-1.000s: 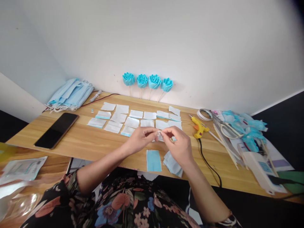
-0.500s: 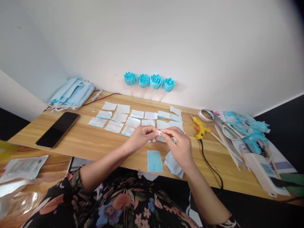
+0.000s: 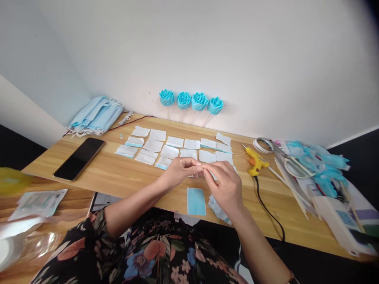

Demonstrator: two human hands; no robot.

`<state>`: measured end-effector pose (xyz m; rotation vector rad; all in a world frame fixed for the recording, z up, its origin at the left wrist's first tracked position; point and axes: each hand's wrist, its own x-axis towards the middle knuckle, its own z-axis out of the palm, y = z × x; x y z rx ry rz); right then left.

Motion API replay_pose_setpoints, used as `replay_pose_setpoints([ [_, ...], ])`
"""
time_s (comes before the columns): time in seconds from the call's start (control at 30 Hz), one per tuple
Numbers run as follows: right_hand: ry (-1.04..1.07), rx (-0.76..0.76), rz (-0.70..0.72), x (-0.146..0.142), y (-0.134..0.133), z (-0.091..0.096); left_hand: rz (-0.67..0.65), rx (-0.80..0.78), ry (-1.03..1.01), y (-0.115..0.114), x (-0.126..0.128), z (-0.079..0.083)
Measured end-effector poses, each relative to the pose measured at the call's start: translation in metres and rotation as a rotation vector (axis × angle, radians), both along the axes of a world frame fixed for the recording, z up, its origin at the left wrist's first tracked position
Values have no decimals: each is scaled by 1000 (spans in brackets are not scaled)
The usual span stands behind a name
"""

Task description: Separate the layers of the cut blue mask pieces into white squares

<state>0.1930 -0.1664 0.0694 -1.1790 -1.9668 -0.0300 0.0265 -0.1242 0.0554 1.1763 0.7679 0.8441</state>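
My left hand (image 3: 182,170) and my right hand (image 3: 226,182) meet fingertip to fingertip above the wooden table. Between their pinched fingers is a small white piece, mostly covered by the fingertips; I cannot make out its exact kind. Just beyond the hands, white fabric rectangles (image 3: 152,145) lie in rows, some with a light-blue edge. Below the hands, near the front edge, lies a blue fabric rectangle (image 3: 196,201). A pile of pale-blue pieces (image 3: 217,209) is partly hidden under my right wrist.
Several blue fabric roses (image 3: 199,101) on sticks lean against the wall. Face masks (image 3: 96,114) are stacked at back left, behind a phone (image 3: 79,159). On the right are a yellow glue gun (image 3: 256,161) with its cord, a tape roll (image 3: 263,145), and scissors (image 3: 297,167).
The whole view has shifted slightly, so the table things appear farther right. My fingers have closed more over the small white piece, and less of it shows.
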Motion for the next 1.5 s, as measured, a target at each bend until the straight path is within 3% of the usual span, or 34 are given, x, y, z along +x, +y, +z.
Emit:
replay_pose_setpoints([
  [0.1, 104, -87, 70, 5, -7, 2, 72, 55, 64, 12, -17, 3],
  [0.17, 152, -118, 42, 15, -14, 0, 195, 136, 131, 25, -42, 8],
  [0.27, 128, -206, 5, 40, -30, -12, 448, 272, 304, 50, -99, 16],
  [0.4, 182, -341, -191, 78, -56, -39, 730, 432, 776, 84, -183, 18],
  [0.47, 228, -410, -300, 92, -67, -51, 729, 483, 1083, 98, -215, 13],
  [0.57, 292, -476, -400, 103, -75, -63, 625, 476, 1398, 112, -241, -1],
  [0.73, 295, -498, -421, 104, -76, -63, 456, 476, 1577, 122, -250, -18],
  [0.93, 274, -551, -504, 108, -78, -62, 258, 489, 1689, 123, -262, -17],
  [1.03, 290, -559, -484, 108, -77, -63, 250, 463, 1675, 123, -263, -16],
  [1.23, 316, -551, -460, 101, -77, -56, 288, 558, 1670, 130, -265, -26],
  [1.5, 336, -617, -491, 92, -81, -51, 130, 835, 1821, 125, -255, -29],
])
